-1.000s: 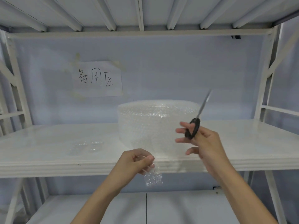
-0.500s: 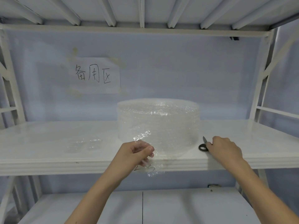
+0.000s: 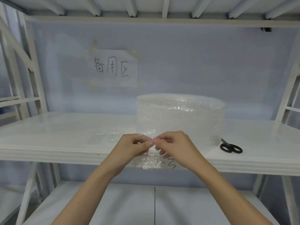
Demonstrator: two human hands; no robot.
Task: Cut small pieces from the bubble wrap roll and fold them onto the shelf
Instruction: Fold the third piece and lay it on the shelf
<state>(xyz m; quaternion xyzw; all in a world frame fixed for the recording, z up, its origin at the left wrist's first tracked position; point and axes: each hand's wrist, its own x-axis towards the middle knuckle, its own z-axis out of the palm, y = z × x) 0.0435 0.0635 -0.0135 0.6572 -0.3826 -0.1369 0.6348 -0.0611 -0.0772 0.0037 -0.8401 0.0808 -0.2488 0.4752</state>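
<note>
Holding a small clear cut piece of bubble wrap (image 3: 151,161) before the white shelf (image 3: 48,135) edge, left hand (image 3: 134,146) and right hand (image 3: 173,144) pinch its top corners, folding seemingly underway. Behind stands the clear bubble wrap roll (image 3: 180,117); black-handled scissors (image 3: 230,147) lie beside it, folded pieces (image 3: 103,138) leftward.

A white metal shelving rack (image 3: 37,101) stands against a pale lavender-blue wall (image 3: 203,65) — ribbed struts of the tier above run overhead. Taped to the wall is a white paper sign with handwritten black characters (image 3: 113,68); the light is soft and even.
</note>
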